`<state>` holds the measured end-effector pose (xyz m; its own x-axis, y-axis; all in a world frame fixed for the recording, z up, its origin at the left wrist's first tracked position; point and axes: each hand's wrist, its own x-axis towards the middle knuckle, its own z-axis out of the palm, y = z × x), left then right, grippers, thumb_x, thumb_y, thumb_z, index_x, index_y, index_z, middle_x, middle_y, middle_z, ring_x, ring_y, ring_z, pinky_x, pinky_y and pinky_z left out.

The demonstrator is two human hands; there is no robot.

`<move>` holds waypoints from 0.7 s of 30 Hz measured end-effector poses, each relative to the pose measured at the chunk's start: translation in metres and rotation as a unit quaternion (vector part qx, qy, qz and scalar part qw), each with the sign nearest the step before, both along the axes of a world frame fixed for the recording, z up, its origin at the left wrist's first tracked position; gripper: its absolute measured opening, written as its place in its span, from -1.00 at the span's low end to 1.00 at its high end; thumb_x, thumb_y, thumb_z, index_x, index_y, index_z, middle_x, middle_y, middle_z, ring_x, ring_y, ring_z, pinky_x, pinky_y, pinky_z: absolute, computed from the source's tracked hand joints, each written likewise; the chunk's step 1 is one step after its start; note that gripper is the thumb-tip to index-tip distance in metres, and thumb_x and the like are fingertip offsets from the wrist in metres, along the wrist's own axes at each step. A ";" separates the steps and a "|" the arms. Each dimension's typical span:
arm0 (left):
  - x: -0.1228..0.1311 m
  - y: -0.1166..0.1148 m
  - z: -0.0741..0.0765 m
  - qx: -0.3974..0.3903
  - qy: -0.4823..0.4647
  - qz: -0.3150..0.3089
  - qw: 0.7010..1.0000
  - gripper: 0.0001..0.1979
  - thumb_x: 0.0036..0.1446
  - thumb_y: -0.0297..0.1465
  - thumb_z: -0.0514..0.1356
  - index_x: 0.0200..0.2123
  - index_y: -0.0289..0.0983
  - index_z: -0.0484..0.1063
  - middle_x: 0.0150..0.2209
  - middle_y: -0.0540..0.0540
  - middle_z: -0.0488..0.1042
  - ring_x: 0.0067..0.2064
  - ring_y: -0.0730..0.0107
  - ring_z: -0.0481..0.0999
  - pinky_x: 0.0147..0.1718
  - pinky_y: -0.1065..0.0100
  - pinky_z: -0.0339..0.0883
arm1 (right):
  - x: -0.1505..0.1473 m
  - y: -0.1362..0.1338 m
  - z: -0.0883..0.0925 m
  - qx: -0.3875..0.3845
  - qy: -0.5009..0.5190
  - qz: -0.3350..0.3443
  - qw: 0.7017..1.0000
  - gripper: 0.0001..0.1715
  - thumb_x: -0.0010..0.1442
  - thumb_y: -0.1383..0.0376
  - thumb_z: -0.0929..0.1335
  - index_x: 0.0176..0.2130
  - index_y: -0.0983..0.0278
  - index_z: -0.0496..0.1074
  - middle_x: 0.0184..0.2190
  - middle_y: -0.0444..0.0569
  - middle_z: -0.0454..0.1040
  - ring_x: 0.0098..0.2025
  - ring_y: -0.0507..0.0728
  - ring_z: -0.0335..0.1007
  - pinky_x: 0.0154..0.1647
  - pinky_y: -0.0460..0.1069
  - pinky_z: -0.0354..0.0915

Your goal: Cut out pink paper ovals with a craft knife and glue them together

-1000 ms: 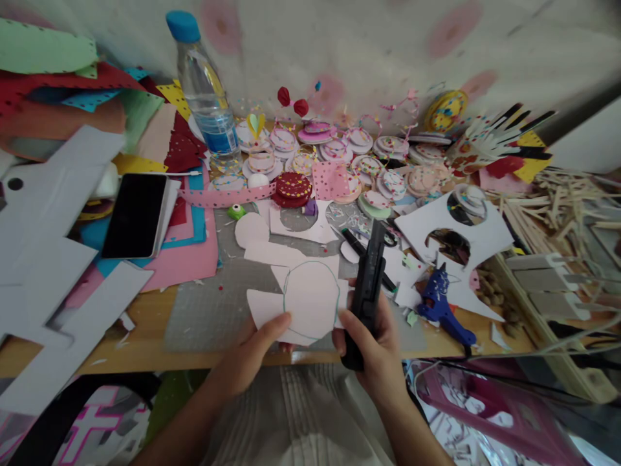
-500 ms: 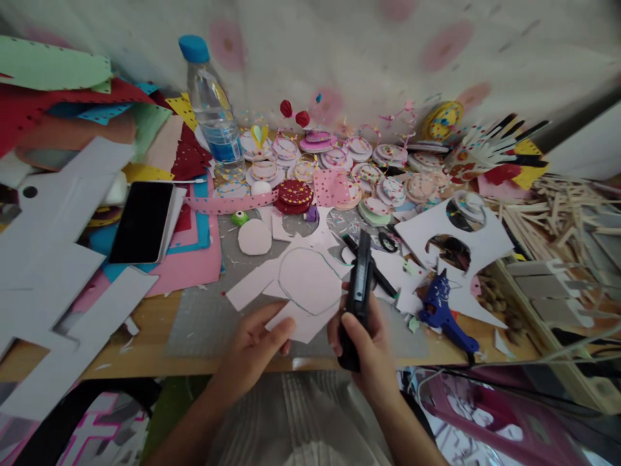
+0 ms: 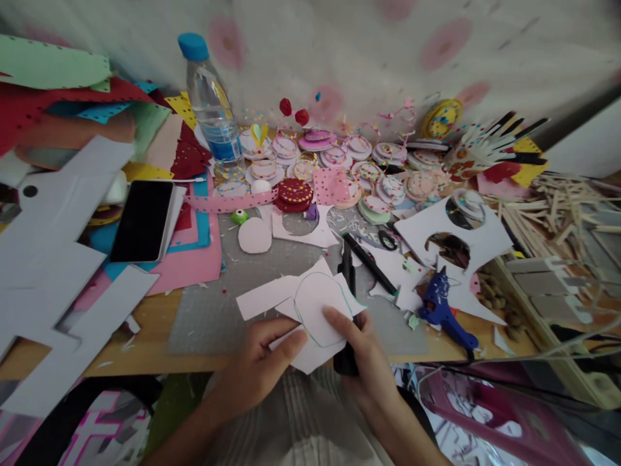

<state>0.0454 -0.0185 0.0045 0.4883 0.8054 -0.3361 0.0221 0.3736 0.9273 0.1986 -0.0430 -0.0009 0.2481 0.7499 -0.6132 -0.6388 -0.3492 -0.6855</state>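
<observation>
My left hand (image 3: 264, 359) pinches the near edge of a pale pink paper sheet (image 3: 310, 307) that has a rounded outline drawn on it in green. My right hand (image 3: 361, 353) grips a black cutter (image 3: 347, 285) whose tip points away from me; its forefinger lies across the sheet's right side. The sheet partly covers the cutter's body. Both hands hover at the near edge of a grey cutting mat (image 3: 213, 304).
A black phone (image 3: 142, 220) lies left, a water bottle (image 3: 211, 103) stands at the back. Decorated paper discs (image 3: 339, 162) crowd the back. A blue glue gun (image 3: 444, 310), black pen (image 3: 371, 255), cut white card (image 3: 456, 239) and wooden sticks (image 3: 548, 207) lie right. Grey cardboard (image 3: 53, 259) sits left.
The paper sheet has been turned and drawn back toward me. My right hand with the cutter has dropped lower, and its forefinger now rests on the sheet.
</observation>
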 end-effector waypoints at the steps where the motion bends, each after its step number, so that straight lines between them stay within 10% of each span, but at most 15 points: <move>1: 0.001 -0.001 -0.001 -0.005 -0.006 0.002 1.000 -0.68 0.22 -0.17 0.15 -0.29 -0.27 0.58 -0.42 -0.03 0.49 -0.37 0.41 0.36 -0.41 0.47 0.26 | 0.000 0.000 0.001 -0.001 0.007 -0.005 1.000 -0.48 -0.11 0.25 0.59 -0.19 0.28 0.39 -0.37 -0.10 0.59 -0.43 0.06 0.49 -0.46 -0.12 0.39; 21: 0.008 -0.013 -0.028 -0.095 -0.105 0.033 0.989 -0.63 0.19 -0.12 0.17 -0.34 -0.31 0.56 -0.53 -0.02 0.36 -0.48 0.46 0.28 -0.50 0.44 0.17 | 0.002 0.001 0.002 -0.007 0.035 0.012 0.999 -0.50 -0.10 0.22 0.57 -0.20 0.26 0.38 -0.44 -0.11 0.56 -0.53 0.08 0.44 -0.52 -0.06 0.42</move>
